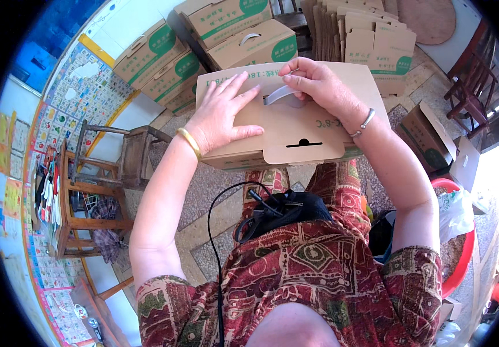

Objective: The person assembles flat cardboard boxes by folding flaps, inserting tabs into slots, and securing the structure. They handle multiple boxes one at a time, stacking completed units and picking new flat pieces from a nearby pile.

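Note:
In front of me is a brown cardboard box with green print, and its near flap has a slot with a round notch. My left hand lies on the box top with its fingers spread. At the slot in the top, a white plastic carry handle rises in a loop. My right hand pinches that handle between thumb and fingers. One end of the handle sits at the slot; the other end is hidden behind my right hand.
Finished-looking cartons with handles are stacked beyond the box, and more cartons stand to their left. Flattened cardboard leans at the far right. A wooden chair is on the left; a red tub sits at my right.

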A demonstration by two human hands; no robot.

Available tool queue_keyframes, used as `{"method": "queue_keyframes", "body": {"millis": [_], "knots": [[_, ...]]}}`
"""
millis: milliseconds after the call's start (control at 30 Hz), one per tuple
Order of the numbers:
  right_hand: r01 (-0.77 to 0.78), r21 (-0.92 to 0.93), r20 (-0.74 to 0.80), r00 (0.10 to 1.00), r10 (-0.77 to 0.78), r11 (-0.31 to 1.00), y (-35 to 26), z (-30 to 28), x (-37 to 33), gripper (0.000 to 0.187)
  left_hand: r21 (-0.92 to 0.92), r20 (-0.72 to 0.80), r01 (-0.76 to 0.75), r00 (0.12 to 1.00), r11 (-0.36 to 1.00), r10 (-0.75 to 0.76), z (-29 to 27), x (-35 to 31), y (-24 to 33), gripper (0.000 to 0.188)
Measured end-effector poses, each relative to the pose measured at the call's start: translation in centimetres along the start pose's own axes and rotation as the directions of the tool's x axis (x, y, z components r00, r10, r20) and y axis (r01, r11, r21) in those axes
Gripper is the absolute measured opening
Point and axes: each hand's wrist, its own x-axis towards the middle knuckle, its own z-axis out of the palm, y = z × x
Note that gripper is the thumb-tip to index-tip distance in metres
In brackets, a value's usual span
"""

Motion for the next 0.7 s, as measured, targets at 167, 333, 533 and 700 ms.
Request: {"method": "queue_keyframes", "body": {"millis": [167, 333, 533, 700], "knots": [[0.039, 0.026, 0.016, 0.999, -0.039, 0.999, 0.5, -1.0, 0.7, 0.021, -0.19, 0.083, -0.045, 0.995, 0.981, 0.062, -0.7, -0.5, 3.4, 0.063], [0.031, 0.013, 0.0, 1.0, -0.031, 0.999, 0.6, -0.9, 0.7, 0.02, -0.231, 0.026, -0.181, 0.981, 0.956, 0.192, -0.4, -1.3, 6.0, 0.062], [0.031, -0.059, -0.027, 0.999, -0.033, 0.998, 1.0, -0.4, 0.6, 0.02, -0.255, -0.071, -0.076, 0.996, 0.964, 0.06, 1.3, -1.7, 6.7, 0.057], [0.063, -0.121, -0.019, 0.998, -0.066, 0.991, 1.3, 0.0, 0.6, 0.017, -0.239, -0.134, -0.077, 0.99, 0.968, 0.045, 1.7, -2.0, 6.7, 0.05]]}}
